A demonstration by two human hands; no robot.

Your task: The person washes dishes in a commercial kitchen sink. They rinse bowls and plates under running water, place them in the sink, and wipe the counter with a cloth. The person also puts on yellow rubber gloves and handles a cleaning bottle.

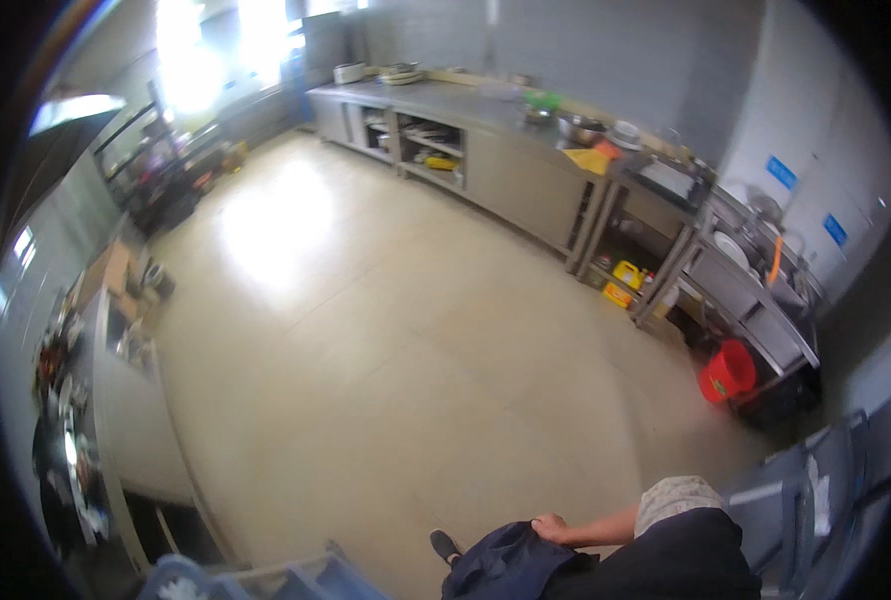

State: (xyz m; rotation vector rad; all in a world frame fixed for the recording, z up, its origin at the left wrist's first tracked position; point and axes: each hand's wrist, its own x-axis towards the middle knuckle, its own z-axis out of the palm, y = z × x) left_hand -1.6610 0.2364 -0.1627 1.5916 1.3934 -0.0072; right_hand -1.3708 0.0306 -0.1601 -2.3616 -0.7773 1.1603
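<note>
My right hand (550,529) grips the edge of a dark navy cloth (501,559) that hangs over my lower body. It looks like an apron or garment. A light patterned short sleeve (678,495) covers the upper part of that arm. Black clothing (670,562) fills the bottom of the view beside it. One dark shoe (444,546) shows on the floor past the cloth's edge. My left hand is out of view.
A steel counter (520,169) with bowls runs along the far wall. To the right stand a steel sink (772,296) and a red bucket (728,371). Blue plastic containers (179,577) lie at the bottom left. Another cluttered counter (137,405) lines the left side.
</note>
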